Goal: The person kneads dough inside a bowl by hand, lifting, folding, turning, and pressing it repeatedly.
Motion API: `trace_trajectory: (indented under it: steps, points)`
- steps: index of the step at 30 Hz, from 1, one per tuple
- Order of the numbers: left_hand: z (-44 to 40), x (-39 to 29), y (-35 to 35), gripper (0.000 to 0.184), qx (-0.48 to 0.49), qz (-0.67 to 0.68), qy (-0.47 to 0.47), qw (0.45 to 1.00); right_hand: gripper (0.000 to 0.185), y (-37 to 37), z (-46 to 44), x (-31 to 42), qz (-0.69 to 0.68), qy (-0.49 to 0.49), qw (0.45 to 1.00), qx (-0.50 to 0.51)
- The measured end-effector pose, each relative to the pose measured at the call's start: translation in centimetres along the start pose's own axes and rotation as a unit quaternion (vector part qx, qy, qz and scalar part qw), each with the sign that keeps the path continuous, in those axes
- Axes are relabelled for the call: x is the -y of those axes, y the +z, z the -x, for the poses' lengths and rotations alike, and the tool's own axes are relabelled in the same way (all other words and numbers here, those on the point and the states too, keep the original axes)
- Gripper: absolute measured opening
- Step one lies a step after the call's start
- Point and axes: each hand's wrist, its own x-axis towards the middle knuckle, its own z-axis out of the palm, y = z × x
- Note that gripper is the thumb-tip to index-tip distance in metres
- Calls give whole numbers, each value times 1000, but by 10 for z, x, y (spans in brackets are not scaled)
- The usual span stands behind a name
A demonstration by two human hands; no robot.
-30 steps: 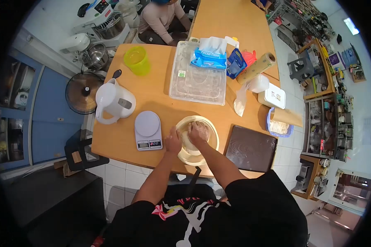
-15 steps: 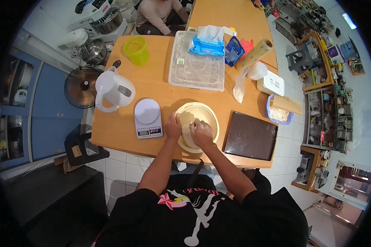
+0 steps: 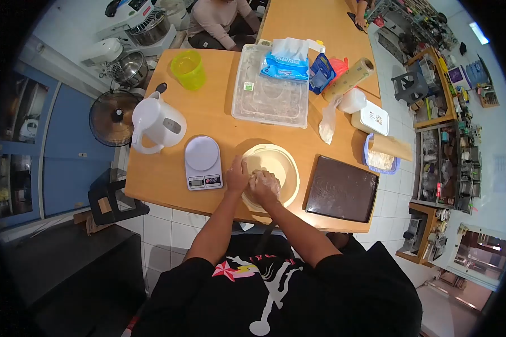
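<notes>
A cream-coloured bowl point(image 3: 296, 178) stands near the front edge of the wooden table. My left hand point(image 3: 237, 175) is closed around its left rim. Inside the bowl, my right hand point(image 3: 265, 186) presses with curled fingers on a pale lump of dough point(image 3: 252, 195), which the hand partly hides. Flour-like residue shows on the fingers of my right hand. Just left of the bowl is a white kitchen scale point(image 3: 203, 162); a dark baking tray point(image 3: 342, 186) lies to its right.
A white kettle point(image 3: 159, 124) and a yellow-green cup point(image 3: 188, 72) stand at left. Behind the bowl is a clear lidded box point(image 3: 270, 101) bearing a tissue pack point(image 3: 285, 66). A blue basket point(image 3: 381, 162) holds white powder at right. A person point(image 3: 222, 22) sits across the table.
My right hand has shifted left and slightly down in the bowl, closer to my left hand. My left hand stays on the rim. At the far right corner, another person's hand now shows more.
</notes>
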Motion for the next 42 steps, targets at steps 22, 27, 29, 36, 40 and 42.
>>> trace_trajectory:
  steps: [22, 27, 29, 36, 40, 42]
  points:
    - [2, -2, -4, 25, -26, 40, 32, 998, 50, -37, -29, -23, -103, -27, 977, 186]
    - [7, -14, -10, 20, -14, -5, 41, 999, 32, -64, 8, -13, -60, -37, 992, 104]
    - [7, -15, -11, 20, -5, 10, 40, 999, 30, -61, 10, -18, -85, -27, 988, 127]
    - [7, 0, 7, 20, -48, 21, 45, 998, 34, -65, 34, -21, -37, -135, 982, 124]
    - [9, 5, 9, 25, -65, 47, 61, 995, 38, -67, 62, 2, 44, -57, 993, 98]
    - [8, 4, 10, 27, -56, 33, 42, 997, 44, -56, 50, -3, 36, 2, 995, 98]
